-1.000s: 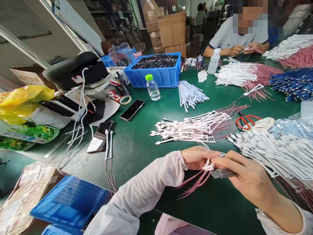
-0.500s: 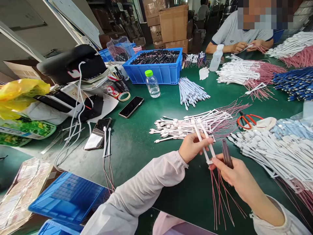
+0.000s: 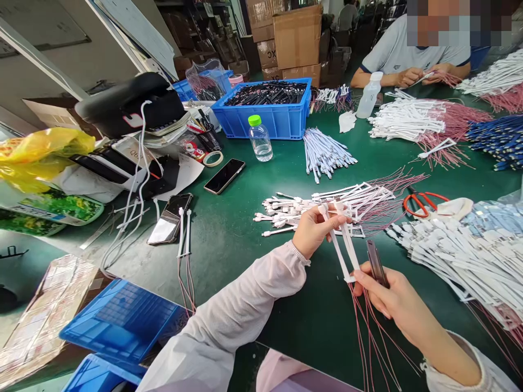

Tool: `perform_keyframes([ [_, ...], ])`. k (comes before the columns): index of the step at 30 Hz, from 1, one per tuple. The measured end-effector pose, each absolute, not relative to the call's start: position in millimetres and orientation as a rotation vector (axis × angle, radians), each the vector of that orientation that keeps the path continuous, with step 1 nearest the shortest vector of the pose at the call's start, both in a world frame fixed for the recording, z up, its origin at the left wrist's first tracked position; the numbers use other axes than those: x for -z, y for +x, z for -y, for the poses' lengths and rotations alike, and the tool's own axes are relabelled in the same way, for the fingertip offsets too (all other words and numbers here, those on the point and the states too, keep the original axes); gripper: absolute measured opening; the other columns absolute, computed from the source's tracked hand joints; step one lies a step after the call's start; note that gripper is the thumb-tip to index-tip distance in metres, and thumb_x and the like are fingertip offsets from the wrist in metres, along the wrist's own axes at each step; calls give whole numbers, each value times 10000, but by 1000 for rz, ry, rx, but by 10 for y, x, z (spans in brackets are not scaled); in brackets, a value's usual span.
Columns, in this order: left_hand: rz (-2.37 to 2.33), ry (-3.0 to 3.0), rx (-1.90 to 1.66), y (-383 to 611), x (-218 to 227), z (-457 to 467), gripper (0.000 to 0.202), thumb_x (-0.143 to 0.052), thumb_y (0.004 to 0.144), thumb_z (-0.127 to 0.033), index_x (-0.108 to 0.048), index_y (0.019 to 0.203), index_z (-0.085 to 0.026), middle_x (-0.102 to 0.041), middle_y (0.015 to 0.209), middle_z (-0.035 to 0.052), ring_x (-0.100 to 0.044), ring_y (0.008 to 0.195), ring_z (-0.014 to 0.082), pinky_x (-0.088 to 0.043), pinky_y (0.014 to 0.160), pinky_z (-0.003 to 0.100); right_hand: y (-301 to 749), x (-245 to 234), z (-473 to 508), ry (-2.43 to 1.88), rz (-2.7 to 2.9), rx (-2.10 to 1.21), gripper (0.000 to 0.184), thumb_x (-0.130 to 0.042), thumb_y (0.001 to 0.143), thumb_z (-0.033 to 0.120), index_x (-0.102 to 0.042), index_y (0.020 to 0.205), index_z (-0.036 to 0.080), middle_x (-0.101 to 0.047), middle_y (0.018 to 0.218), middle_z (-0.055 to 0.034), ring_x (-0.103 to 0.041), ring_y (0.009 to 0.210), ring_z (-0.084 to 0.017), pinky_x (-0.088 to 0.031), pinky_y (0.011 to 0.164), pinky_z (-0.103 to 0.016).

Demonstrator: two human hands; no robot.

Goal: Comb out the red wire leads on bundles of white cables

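Note:
Between my hands is a white two-strip cable harness (image 3: 347,245), tilted, with thin red wires trailing below it. My left hand (image 3: 312,231) grips its upper end near the white plug heads. At the lower end my right hand (image 3: 388,291) pinches the white crosspiece between thumb and finger. A dark, narrow metallic tool (image 3: 376,262) also sits in my right hand, pointing up; its exact kind is unclear. Just behind my left hand lies a pile of similar white harnesses (image 3: 286,209), their red wires pointing right.
Orange-handled scissors (image 3: 423,202) lie beyond my right hand, near a large pile of white cables (image 3: 453,250). A bottle (image 3: 260,142), two phones (image 3: 224,175) and a blue bin (image 3: 261,121) stand or lie farther back. Across the table a person's hands (image 3: 417,76) hold wires.
My left hand has slid up the harness toward its plug heads, while my right hand still pinches the lower end. The whole view has shifted slightly.

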State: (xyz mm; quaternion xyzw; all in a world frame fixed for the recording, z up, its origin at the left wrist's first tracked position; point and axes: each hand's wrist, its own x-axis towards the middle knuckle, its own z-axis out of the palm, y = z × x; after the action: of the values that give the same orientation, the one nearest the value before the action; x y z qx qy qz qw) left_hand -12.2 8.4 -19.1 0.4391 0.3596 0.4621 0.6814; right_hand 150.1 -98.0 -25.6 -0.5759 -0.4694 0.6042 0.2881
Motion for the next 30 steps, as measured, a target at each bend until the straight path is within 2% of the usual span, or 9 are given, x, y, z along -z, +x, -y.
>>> perform_keyframes([
  [5, -702, 992, -961, -166, 162, -97, 603, -694, 699, -471, -601, 1211, -166, -697, 865, 65, -447, 572, 73, -301, 446, 190, 1491, 266, 982, -1424, 1132, -1710, 343, -591, 848, 510, -556, 767, 178, -608, 646, -8, -278, 385, -57, -190, 436, -256],
  [9, -634, 970, -935, -185, 148, -96, 618, -674, 725, -476, -574, 1251, -167, -655, 782, 42, -421, 593, 76, -305, 454, 177, 1506, 259, 985, -1486, 1218, -1668, 354, -525, 879, 522, -575, 795, 182, -609, 673, -15, -289, 383, -64, -215, 422, -251],
  [14, -682, 952, -985, -114, 139, -43, 554, -676, 719, -489, -628, 1162, -159, -575, 790, 23, -433, 613, 77, -359, 482, 185, 1448, 240, 1059, -1644, 1668, -639, 341, -614, 831, 454, -591, 1043, 188, -650, 931, -86, -550, 567, -164, -418, 552, -288],
  [17, -679, 866, -979, -71, 86, 14, 498, -712, 703, -429, -645, 1120, -165, -538, 829, 18, -463, 714, 96, -448, 597, 209, 1420, 232, 1092, -1523, 1838, -338, 188, -632, 838, 349, -603, 945, 197, -657, 833, -57, -597, 623, -177, -436, 609, -280],
  [19, -624, 799, -918, -83, 47, 28, 468, -752, 678, -356, -656, 1101, -179, -523, 847, 11, -483, 782, 104, -476, 717, 245, 1448, 230, 1080, -1549, 1834, -408, 129, -567, 883, 326, -612, 858, 208, -651, 740, -34, -598, 618, -171, -430, 616, -274],
  [21, -558, 774, -813, -124, 35, 10, 471, -781, 651, -294, -665, 1095, -191, -524, 861, 8, -499, 805, 102, -463, 763, 253, 1509, 235, 1048, -1659, 1713, -657, 202, -540, 895, 382, -614, 816, 211, -615, 651, -17, -557, 557, -159, -409, 559, -270],
  [26, -553, 834, -715, -194, 138, -59, 417, -726, 708, -392, -700, 1050, -156, -546, 794, 26, -439, 664, 62, -311, 525, 183, 1613, 276, 991, -1637, 1295, -1414, 342, -557, 846, 550, -573, 797, 212, -305, 420, 86, -288, 372, -101, -238, 399, -240],
  [28, -617, 856, -751, -177, 173, -54, 404, -713, 711, -426, -716, 1004, -148, -557, 760, 30, -426, 629, 60, -279, 499, 187, 1597, 275, 991, -1595, 1231, -1512, 355, -581, 826, 562, -577, 809, 207, -297, 407, 95, -280, 365, -100, -243, 408, -238],
  [30, -673, 878, -800, -150, 183, -40, 376, -719, 698, -429, -728, 942, -143, -591, 789, 38, -421, 607, 56, -274, 490, 194, 1562, 259, 993, -1579, 1206, -1577, 364, -598, 809, 569, -583, 779, 206, -310, 387, 90, -366, 383, -124, -332, 463, -247],
])
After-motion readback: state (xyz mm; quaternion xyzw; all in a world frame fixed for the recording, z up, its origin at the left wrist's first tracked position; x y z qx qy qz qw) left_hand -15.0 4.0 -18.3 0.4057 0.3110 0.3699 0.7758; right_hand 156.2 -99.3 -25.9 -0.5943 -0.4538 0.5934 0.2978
